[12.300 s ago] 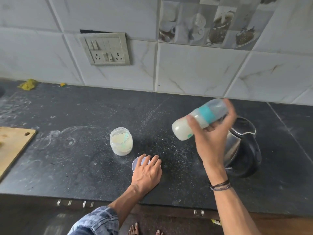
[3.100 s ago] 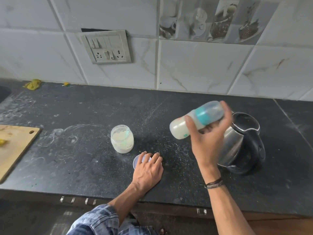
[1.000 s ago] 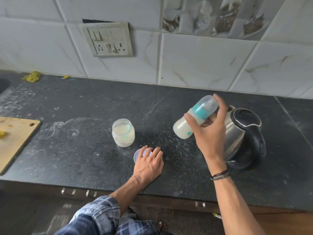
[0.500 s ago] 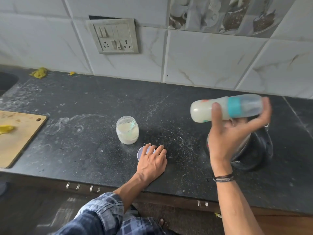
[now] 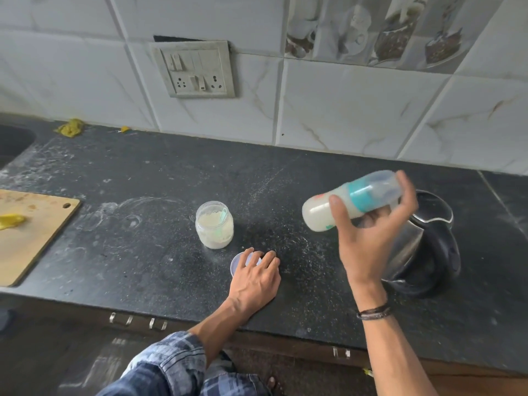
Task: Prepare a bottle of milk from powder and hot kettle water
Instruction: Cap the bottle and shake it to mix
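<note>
My right hand grips a baby bottle with a teal ring and clear cap, held almost sideways above the counter, white milk inside. Behind that hand stands a steel kettle with a black handle and its lid down. An open jar of milk powder with a pale green scoop inside stands at the counter's middle. My left hand lies flat on the black counter, fingers spread, its fingertips resting on the jar's bluish lid.
A wooden cutting board with a yellow scrap lies at the left edge, and a sink corner shows beyond it. A switch and socket plate is on the tiled wall. White powder is scattered over the counter.
The bottle has swung up and down in my right hand, from level half a second ago to tilted with its base lower left now. My left hand has stayed on the lid.
</note>
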`<state>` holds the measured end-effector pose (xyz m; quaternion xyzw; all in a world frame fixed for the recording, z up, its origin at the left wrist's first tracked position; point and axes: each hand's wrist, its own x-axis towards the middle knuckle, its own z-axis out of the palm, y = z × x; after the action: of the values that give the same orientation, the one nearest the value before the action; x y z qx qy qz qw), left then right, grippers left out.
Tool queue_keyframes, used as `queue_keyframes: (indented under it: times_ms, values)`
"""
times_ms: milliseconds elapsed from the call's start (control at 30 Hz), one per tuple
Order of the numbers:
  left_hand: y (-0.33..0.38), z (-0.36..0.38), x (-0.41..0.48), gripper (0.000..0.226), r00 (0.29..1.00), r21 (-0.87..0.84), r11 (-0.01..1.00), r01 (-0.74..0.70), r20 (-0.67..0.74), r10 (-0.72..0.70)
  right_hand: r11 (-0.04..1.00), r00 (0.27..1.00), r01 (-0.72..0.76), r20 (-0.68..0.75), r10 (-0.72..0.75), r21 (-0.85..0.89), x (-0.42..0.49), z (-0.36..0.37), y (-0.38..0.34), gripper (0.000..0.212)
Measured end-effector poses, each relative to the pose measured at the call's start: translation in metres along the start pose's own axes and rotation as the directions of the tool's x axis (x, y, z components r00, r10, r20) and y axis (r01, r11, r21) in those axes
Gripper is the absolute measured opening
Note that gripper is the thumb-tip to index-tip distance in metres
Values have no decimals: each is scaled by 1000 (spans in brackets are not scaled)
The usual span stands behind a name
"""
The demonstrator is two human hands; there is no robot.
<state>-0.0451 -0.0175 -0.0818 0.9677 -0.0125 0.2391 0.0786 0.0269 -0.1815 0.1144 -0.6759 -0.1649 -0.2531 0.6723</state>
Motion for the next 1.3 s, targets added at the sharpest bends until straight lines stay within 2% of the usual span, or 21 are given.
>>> queue_keyframes:
  times_ms: [100, 200, 267, 600, 767, 867, 967, 1033, 1067, 1167, 1200, 1233, 1300]
  values:
    - [-1, 1, -1, 18, 1000, 10, 1000, -3, 25, 2, 998, 998, -59, 29, 59, -27, 2, 0, 6, 88]
    - [-1, 1, 0, 18, 1000, 7, 1000, -9, 19, 9, 980, 975, -116, 168, 144, -163, -3, -2, 15, 92]
    - [-1, 1, 0, 17, 999, 11, 1000, -1, 34, 0, 963, 954, -167, 212, 212, -210, -9, -4, 24, 96]
    - [0, -2, 1, 15, 1000, -2, 1000, 6, 29, -5, 948, 939, -189, 236, 251, -254, -20, -3, 32, 90]
    - [0, 0, 0, 15, 999, -2, 1000, 9, 32, -9, 956, 942, -195, 231, 244, -218, -22, -1, 30, 85]
    - [0, 0, 0, 13, 1000, -8, 1000, 9, 22, -9, 970, 967, -134, 187, 173, -204, -12, -4, 18, 85]
    - [0, 0, 0, 12, 1000, -9, 1000, 12, 14, -11, 999, 999, -40, 1, 40, -4, 5, -7, -1, 85]
    - [0, -1, 0, 12, 1000, -9, 1000, 12, 12, -12, 996, 992, 49, -120, -40, 69, 15, -8, -8, 87]
    - [0, 0, 0, 12, 1000, -10, 1000, 10, 13, -10, 996, 993, 48, -114, -39, 73, 18, -7, -9, 87]
    - [0, -1, 0, 13, 1000, -7, 1000, 10, 14, -10, 996, 985, -88, 148, 87, 3, 29, -5, -12, 86]
    - [0, -1, 0, 14, 1000, -7, 1000, 10, 23, -10, 994, 980, -113, 163, 111, 0, 32, -6, -13, 86]
    - [0, -1, 0, 14, 1000, -11, 1000, 8, 28, -8, 994, 989, -101, 108, 96, 41, 36, -7, -16, 86]
    - [1, -2, 0, 15, 1000, -10, 1000, 14, 23, -13, 988, 998, 41, -51, -33, 151, 44, -7, -22, 85]
